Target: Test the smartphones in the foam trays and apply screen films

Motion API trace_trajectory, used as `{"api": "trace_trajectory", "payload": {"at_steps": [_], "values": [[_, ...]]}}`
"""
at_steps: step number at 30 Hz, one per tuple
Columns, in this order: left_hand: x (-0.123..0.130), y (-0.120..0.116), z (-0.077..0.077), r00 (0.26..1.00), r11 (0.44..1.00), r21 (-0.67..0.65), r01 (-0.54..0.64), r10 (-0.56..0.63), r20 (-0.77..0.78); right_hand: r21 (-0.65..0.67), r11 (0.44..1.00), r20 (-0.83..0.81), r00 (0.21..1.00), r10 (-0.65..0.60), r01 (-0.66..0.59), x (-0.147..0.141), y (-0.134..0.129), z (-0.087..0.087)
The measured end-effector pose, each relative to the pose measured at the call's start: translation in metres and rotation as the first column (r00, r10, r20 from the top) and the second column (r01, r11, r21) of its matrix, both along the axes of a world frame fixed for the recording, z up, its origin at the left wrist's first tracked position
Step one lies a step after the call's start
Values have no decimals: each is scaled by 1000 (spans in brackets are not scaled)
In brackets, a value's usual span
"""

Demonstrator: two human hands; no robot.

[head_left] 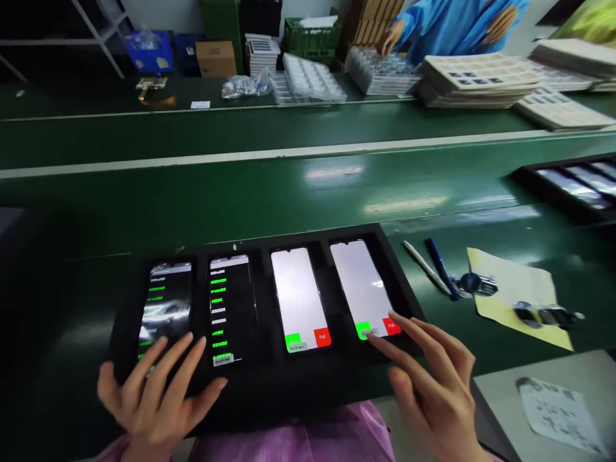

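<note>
A black foam tray point(269, 385) lies in front of me, with several smartphones set in its slots. My left hand point(161, 391) spreads its fingers over the lower part of the leftmost phone point(166, 314), which shows a dark list with green lines. Beside it, a second phone point(233, 314) has a similar list. The third phone point(299, 295) glows white, with a green and a red "Fail" box at its bottom. My right hand point(428, 372) has fingertips at the lower edge of the rightmost phone point(363, 282), near its green and red boxes; its fingers are apart and hold nothing.
Right of the tray lie a white pen point(426, 266), a blue pen point(440, 266), a yellow paper point(517, 289) and two watches. Another dark tray point(572, 183) holds devices at far right. Across the green bench point(192, 199) are stacked trays point(476, 77) and a person in blue point(447, 29).
</note>
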State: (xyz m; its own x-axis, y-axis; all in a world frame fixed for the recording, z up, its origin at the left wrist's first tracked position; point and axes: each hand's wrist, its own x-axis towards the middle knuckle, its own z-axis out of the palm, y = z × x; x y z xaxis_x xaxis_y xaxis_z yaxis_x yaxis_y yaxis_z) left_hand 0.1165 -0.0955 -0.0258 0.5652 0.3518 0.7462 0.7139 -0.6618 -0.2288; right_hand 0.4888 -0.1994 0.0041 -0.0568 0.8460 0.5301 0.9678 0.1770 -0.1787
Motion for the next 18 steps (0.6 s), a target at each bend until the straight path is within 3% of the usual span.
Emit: {"api": "trace_trajectory", "payload": {"at_steps": [4, 6, 8, 10, 14, 18], "values": [[-7, -1, 7, 997, 974, -225, -23, 38, 60, -60, 964, 15, 966, 259, -258, -43, 28, 6], [-17, -10, 11, 994, 935, -352, -51, 80, 68, -69, 951, -24, 953, 301, -302, -51, 39, 12], [-31, -16, 14, 987, 896, -431, -103, 146, 70, -15, 961, -92, 958, 272, -275, -41, 45, 20], [-42, -14, 16, 974, 872, -467, -147, 209, 84, 3, 985, -90, 981, 170, -170, -17, 50, 27], [-40, 10, 25, 960, 832, -506, -227, 279, 27, -59, 996, 98, 994, -57, 63, 30, 66, 30], [-19, 32, 40, 940, 748, -573, -334, 308, -147, -42, 998, 112, 993, -39, 44, 41, 83, 23]]}}
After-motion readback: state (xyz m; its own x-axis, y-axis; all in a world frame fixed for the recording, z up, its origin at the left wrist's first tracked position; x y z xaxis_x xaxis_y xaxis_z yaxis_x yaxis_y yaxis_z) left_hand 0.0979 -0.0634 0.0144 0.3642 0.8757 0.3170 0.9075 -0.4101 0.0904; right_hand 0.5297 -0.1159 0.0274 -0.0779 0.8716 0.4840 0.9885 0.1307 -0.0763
